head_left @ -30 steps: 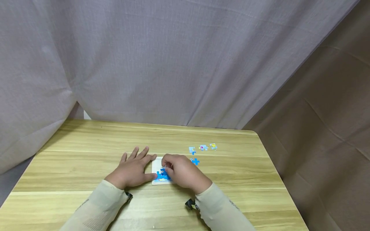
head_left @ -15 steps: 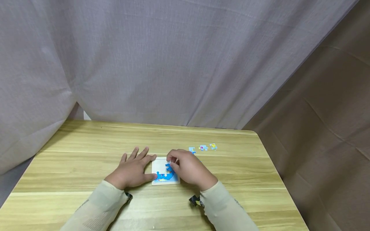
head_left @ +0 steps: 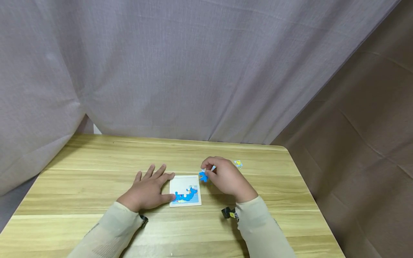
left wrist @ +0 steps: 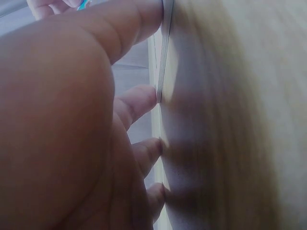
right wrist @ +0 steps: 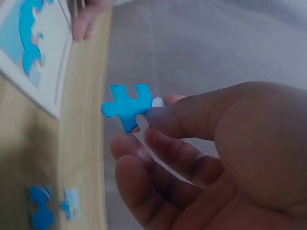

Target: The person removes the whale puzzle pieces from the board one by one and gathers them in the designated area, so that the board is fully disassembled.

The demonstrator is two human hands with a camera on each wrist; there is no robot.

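Note:
A blue jigsaw piece (head_left: 203, 176) is pinched between the thumb and fingers of my right hand (head_left: 227, 177), held up just beyond the right edge of the puzzle tray. The right wrist view shows this jigsaw piece (right wrist: 127, 105) with its knob and notches, raised off the table. The white square puzzle tray (head_left: 179, 182) has joined pieces along its bottom and right side, forming part of a blue animal. My left hand (head_left: 145, 190) lies spread on the table, thumb and index finger touching the tray's left edge. The left wrist view shows its fingertips (left wrist: 148, 96) at that edge.
A piece with a yellow flower (head_left: 238, 163) lies on the wooden table (head_left: 129, 154) at the back right. The right wrist view shows another blue piece (right wrist: 41, 206) and a pale piece (right wrist: 72, 203) on the table. Grey curtains (head_left: 180, 71) hang behind.
My right hand has lifted away from over the tray, moving right and back with the blue jigsaw piece. More of the tray shows now. My left hand has stayed put.

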